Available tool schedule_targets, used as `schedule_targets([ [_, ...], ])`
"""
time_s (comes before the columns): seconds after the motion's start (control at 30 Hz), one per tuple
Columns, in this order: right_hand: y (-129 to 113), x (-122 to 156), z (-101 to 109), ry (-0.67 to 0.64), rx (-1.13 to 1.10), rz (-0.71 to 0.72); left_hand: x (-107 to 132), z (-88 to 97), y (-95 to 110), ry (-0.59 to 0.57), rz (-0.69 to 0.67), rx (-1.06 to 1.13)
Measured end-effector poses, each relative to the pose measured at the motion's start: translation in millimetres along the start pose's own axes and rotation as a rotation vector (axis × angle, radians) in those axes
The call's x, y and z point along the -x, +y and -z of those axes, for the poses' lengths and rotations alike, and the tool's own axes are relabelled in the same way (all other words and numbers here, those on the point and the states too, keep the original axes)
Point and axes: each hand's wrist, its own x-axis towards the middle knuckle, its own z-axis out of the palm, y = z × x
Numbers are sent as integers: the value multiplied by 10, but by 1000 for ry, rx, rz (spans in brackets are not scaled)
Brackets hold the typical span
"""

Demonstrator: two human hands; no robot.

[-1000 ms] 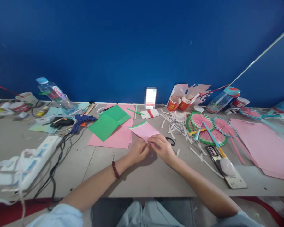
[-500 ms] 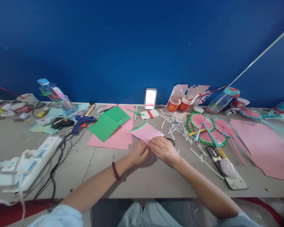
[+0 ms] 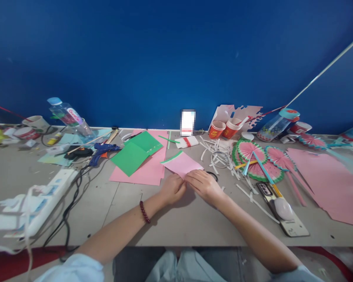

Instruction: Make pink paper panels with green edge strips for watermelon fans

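Observation:
A pink sheet of paper [image 3: 181, 163] with a green strip along its far left edge is held at its near corner, low over the table. My left hand [image 3: 173, 189] is closed at that corner, its fingertips mostly hidden. My right hand [image 3: 204, 185] lies over the paper's right near edge, fingers together and pressed on it. To the left, green sheets [image 3: 130, 156] lie overlapping on larger pink sheets [image 3: 138, 179]. A black ring [image 3: 213, 175] shows just beyond my right hand.
White paper strips [image 3: 219, 150] and watermelon-patterned paper fans [image 3: 251, 152] lie to the right, near a phone [image 3: 295, 225]. Red paper cups [image 3: 217, 129] stand at the back. On the left are a blue glue gun [image 3: 101, 152], a power strip [image 3: 51, 196] with cables and a plastic bottle [image 3: 72, 116].
Almost nothing differs. Both hands keep the same grip on the pink paper, and the whole view has shifted very slightly.

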Motion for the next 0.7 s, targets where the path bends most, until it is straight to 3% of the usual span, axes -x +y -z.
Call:
schedule_targets([
  [0.37,2,16,-57,25,69,50,-20,12,51,-20,31,-6],
  [0.7,-48,27,-124,130,-215,-282,-19,12,46,-10,8,41],
])
